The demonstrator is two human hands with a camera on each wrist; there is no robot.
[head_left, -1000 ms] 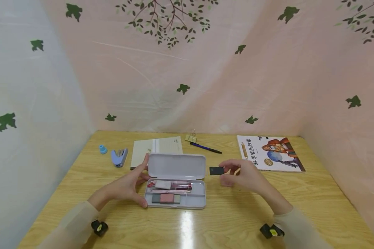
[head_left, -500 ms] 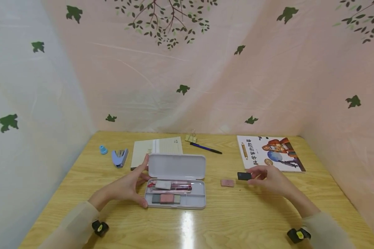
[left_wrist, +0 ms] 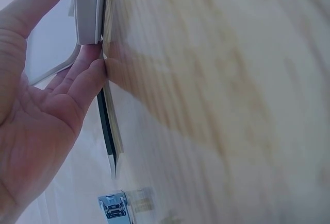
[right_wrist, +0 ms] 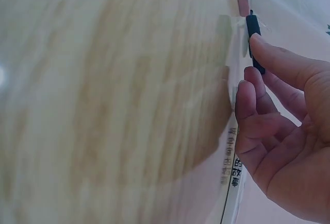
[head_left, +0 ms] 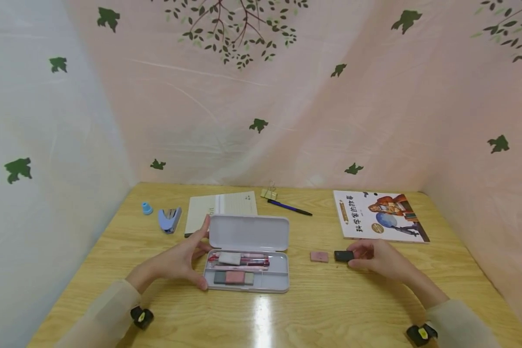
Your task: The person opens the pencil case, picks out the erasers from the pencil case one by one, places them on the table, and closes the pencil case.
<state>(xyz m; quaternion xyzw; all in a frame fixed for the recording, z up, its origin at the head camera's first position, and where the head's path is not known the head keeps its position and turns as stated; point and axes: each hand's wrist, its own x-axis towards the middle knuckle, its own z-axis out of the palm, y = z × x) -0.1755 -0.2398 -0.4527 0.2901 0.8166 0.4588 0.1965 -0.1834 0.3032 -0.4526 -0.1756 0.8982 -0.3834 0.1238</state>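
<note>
My left hand (head_left: 176, 261) grips the left end of an open white pencil case (head_left: 267, 281), thumb at the front corner and fingers behind the raised lid (head_left: 249, 233). Pink and red pens (head_left: 254, 261) and a white eraser (head_left: 229, 258) lie in its rear compartment. A row of grey, pink and pale erasers (head_left: 235, 277) fills part of the front one. Between thumb and fingertips my right hand (head_left: 380, 258) pinches a small black eraser (head_left: 343, 256), low at the table. Just left of it lies a pink eraser (head_left: 319, 256).
Behind the case lies a notebook (head_left: 237, 203), partly hidden by the lid. A blue stapler (head_left: 169, 220) and a small blue cone-shaped piece (head_left: 146, 208) are at the left. A binder clip (head_left: 268, 194), a pen (head_left: 289, 208) and a picture book (head_left: 380, 215) lie toward the back.
My right hand has carried the black eraser rightward from beside the case, then lowered it beside the pink eraser, which is now uncovered. The left hand keeps its grip on the case.
</note>
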